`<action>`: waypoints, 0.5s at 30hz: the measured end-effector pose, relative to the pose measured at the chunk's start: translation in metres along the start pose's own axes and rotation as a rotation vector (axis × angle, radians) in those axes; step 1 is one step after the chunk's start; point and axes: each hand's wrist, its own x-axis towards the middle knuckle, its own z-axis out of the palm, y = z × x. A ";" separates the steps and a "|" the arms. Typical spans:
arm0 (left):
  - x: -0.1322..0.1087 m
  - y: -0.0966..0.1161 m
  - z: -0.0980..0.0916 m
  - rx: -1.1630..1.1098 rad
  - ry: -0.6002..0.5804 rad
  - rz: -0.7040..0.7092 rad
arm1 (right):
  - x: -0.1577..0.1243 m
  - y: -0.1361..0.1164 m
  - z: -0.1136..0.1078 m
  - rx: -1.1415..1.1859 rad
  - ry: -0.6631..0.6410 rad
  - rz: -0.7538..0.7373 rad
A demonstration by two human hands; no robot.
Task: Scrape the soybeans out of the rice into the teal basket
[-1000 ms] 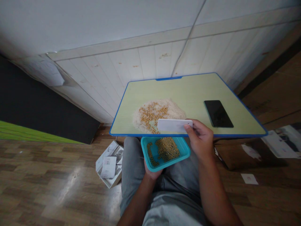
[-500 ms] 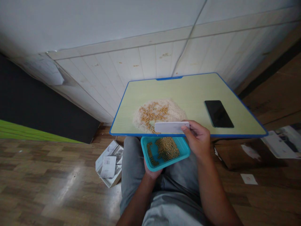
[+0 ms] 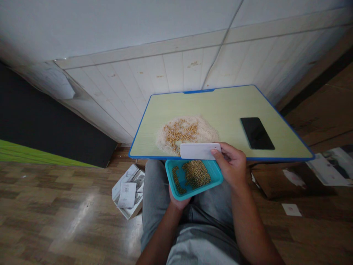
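Note:
My left hand [image 3: 178, 202] grips a teal plastic tray [image 3: 190, 195] from below, under the table's front edge; most of its fingers are hidden beneath it. Round tan beans [image 3: 196, 173] lie in the tray, with a bare strip between two groups. In my right hand [image 3: 231, 162] is a flat white rectangular plate [image 3: 200, 151], pinched at its right end and standing on its long edge near the table's front rim. Just behind the plate spreads a pale heap of rice-like grains [image 3: 205, 130], with golden beans [image 3: 179, 132] scattered over its left and middle.
A black phone [image 3: 257, 133] lies on the right of the pale green, blue-edged table [image 3: 220, 103]. A panelled wall [image 3: 124, 88] stands behind. On the floor are an open white box [image 3: 128, 193] at left and a brown cardboard box [image 3: 275, 182] at right.
The white plate in my right hand has shifted very slightly left and its lower edge sits a little nearer the table's front rim. The tray and the heap look nearly the same.

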 end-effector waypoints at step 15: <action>-0.013 0.009 0.018 0.002 0.041 -0.025 | -0.002 -0.001 0.003 0.041 0.218 0.067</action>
